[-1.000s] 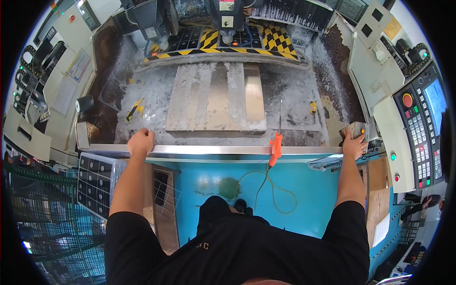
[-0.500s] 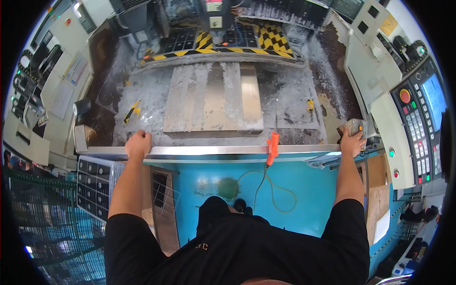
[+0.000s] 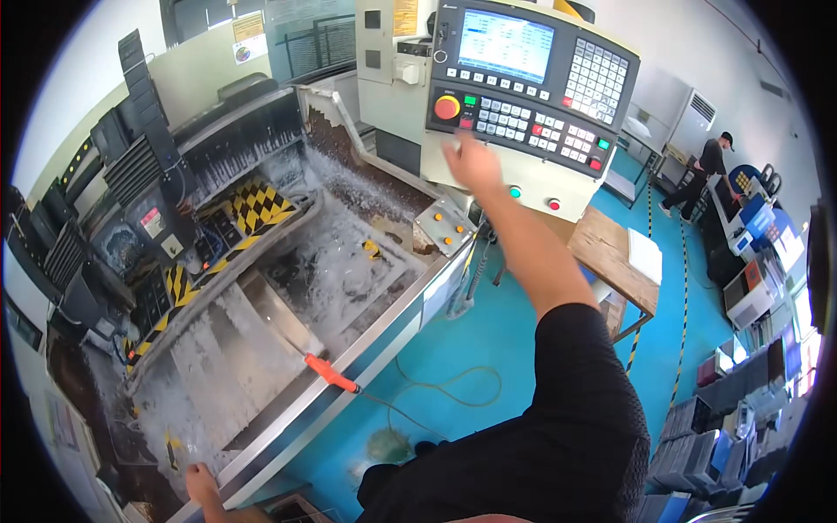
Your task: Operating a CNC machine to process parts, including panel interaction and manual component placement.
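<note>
My right hand [image 3: 475,167] is raised in front of the lower left of the control panel [image 3: 532,91], blurred, just below the big red stop button [image 3: 446,107]. Nothing shows in it, and its thumb stands apart from the other fingers. Whether it touches a key is hidden. At the lower left, my left hand [image 3: 201,482] has its fingers curled over the metal edge [image 3: 288,427] of the machine. An orange air gun [image 3: 331,372] lies across that edge, its hose hanging to the floor. Behind it is a flat metal plate [image 3: 231,357] on the wet machine bed.
A small box with orange buttons [image 3: 445,228] sits at the bed's right corner. Beyond it stands a wooden table [image 3: 610,257] with a white stack on it. Another person [image 3: 702,174] works far right. Stacked panels [image 3: 697,436] line the right side.
The view has swung right toward the control panel. My right hand has left the button box at the corner and risen to the panel. My left hand has stayed at the metal edge.
</note>
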{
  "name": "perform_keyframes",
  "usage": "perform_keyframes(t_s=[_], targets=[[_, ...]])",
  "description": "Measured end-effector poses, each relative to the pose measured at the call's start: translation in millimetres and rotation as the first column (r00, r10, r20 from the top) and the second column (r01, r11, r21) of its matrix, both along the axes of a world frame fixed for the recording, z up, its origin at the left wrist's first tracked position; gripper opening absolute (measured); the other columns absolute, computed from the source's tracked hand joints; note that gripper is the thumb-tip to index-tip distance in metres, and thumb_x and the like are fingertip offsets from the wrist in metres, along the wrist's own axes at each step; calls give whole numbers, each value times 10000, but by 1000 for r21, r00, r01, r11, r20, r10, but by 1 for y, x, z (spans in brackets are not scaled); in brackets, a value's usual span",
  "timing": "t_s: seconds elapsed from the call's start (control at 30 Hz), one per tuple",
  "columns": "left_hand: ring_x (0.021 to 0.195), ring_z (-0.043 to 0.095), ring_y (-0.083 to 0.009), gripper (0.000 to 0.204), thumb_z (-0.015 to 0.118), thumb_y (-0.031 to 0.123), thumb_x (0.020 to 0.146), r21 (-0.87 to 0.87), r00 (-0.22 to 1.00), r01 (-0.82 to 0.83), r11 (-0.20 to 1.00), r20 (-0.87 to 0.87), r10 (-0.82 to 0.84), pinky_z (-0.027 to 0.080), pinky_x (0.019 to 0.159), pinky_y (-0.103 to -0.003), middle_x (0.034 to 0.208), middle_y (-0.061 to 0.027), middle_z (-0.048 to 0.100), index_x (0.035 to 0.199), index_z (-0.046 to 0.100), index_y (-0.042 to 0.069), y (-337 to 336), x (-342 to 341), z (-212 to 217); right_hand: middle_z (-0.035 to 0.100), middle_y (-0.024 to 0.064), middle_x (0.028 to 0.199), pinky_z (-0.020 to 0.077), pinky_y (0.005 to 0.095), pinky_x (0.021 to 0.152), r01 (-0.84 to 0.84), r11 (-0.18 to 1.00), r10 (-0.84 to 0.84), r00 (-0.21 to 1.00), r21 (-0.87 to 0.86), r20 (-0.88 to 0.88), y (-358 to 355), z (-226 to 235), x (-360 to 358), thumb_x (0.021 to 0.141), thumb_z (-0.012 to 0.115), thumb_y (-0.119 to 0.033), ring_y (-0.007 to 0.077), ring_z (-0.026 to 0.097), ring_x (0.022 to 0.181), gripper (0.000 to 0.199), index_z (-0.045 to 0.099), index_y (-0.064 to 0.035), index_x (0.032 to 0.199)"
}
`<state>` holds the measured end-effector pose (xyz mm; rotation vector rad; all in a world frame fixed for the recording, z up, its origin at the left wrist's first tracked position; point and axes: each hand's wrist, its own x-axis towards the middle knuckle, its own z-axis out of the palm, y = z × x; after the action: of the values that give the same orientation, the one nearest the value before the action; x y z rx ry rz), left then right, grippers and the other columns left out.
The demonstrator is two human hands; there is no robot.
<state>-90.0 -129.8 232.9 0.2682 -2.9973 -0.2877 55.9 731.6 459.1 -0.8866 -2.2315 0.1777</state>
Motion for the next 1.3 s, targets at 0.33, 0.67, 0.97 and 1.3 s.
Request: perform_keyframes(t_s=[0.33,0.67,0.97,1.3], targets=[[953,668,-474,416,498,370,899,-11,999,-30,999,21,31,507,822,-546,992,-256,709,1006,712,30,-15,-11,1,710,138,1243,559,461,904,123,974,-200,862,189,466,-18,134,-14,977,545,-171,320,706,1099,734,229,-280,1630],[958,668,-470,379,535,352,900,26,999,-35,999,-17,35,506,827,-532,979,-263,709,954,701,16,-12,-9,-4,719,144,1205,571,448,869,149,971,-222,858,189,463,-20,136,-16,956,552,-138,308,713,1080,762,219,-199,1638],[949,677,-451,392,516,356,903,-28,999,-32,999,13,33,511,812,-526,989,-238,715,1001,708,28,-7,-11,1,731,165,1157,562,465,886,154,968,-234,846,200,479,-16,134,-21,986,528,-184,334,718,1059,727,207,-182,1638],[941,676,-456,387,510,354,896,-16,999,-39,999,11,39,508,812,-534,975,-238,715,980,706,31,-3,-10,7,710,186,1219,561,445,905,216,959,-277,846,183,456,-12,129,6,936,585,-134,320,716,1077,807,181,-84,1633]])
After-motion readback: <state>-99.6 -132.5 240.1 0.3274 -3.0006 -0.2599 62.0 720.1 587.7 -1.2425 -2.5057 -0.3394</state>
